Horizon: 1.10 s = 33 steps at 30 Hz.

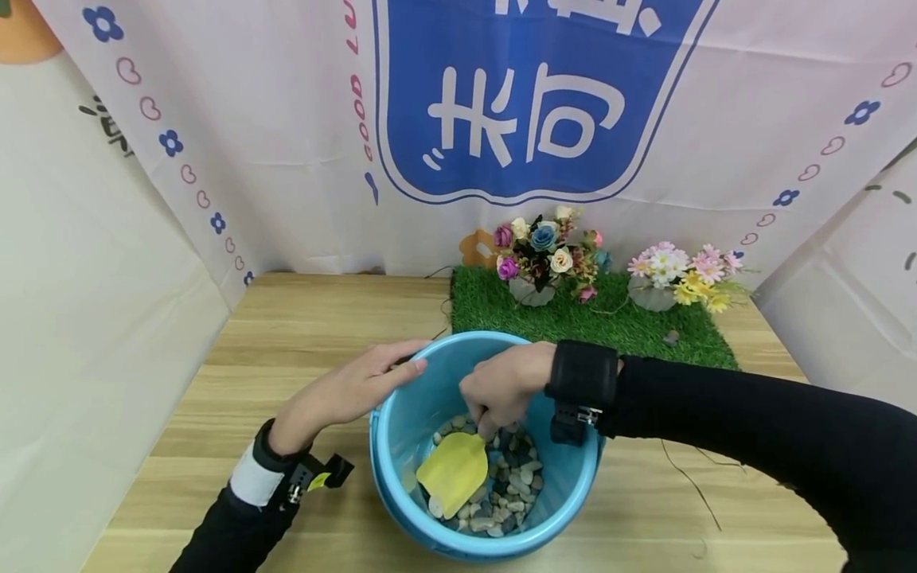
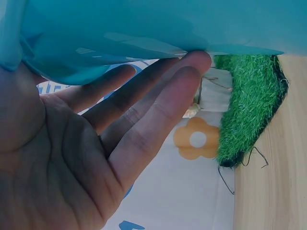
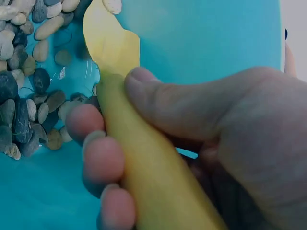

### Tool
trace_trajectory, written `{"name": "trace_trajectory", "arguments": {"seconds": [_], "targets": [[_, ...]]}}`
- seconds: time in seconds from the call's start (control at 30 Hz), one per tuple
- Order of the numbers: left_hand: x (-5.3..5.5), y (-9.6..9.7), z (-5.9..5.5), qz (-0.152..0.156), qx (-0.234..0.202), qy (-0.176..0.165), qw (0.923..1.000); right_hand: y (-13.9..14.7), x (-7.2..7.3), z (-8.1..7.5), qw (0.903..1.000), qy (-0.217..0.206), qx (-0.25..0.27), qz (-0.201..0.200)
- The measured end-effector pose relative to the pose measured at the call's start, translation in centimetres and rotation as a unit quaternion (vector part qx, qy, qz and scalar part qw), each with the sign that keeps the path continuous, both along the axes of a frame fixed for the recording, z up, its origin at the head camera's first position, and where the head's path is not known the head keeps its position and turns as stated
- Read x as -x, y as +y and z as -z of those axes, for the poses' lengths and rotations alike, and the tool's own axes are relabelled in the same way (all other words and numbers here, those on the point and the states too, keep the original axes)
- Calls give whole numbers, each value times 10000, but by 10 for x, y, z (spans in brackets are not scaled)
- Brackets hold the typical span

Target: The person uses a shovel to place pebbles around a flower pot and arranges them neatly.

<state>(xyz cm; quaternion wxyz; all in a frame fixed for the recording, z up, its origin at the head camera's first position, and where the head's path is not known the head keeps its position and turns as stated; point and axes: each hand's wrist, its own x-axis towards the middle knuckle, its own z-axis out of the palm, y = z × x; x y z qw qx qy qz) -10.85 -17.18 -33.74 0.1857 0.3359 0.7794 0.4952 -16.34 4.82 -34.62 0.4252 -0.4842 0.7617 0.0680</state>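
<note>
A light blue plastic bucket [image 1: 392, 458] stands on the table, with pebbles [image 1: 512, 497] in grey, white and tan over its bottom. My right hand [image 1: 505, 386] reaches down inside and grips the handle of a yellow plastic shovel [image 3: 144, 143]. The thumb lies along one side of the handle and the fingers curl round the other. The shovel's blade [image 1: 453, 473] lies low over the pebbles on the bucket's left side. My left hand [image 1: 354, 386] holds the bucket's left rim, thumb over the edge and fingers [image 2: 144, 129] stretched along the outer wall.
Behind the bucket lies a green turf mat [image 1: 473, 306] bearing two pots of artificial flowers [image 1: 548, 255] [image 1: 680, 274] and a small stone [image 1: 671, 338]. A printed cloth [image 1: 308, 159] hangs at the table's back edge. Loose dark threads [image 1: 691, 481] lie on the wooden tabletop [image 1: 286, 342].
</note>
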Motion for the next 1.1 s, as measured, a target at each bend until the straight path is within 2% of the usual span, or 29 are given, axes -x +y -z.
{"name": "trace_trajectory", "arguments": {"seconds": [0.33,0.63,0.87,1.0,1.1], "targets": [[1,1,1,-5,66,65,10000,3,2,0,9992,-347,65,-194],[1,2,0,6,67,45,10000,11,4,-13,9973,-544,351,-350],[0,1,0,6,64,17,10000,14,2,-18,9972,-575,410,-266],[0,1,0,13,70,18,10000,14,-3,-34,9968,-578,459,-292],[0,0,0,5,64,-6,10000,14,-10,-52,9960,-637,558,-289]]}}
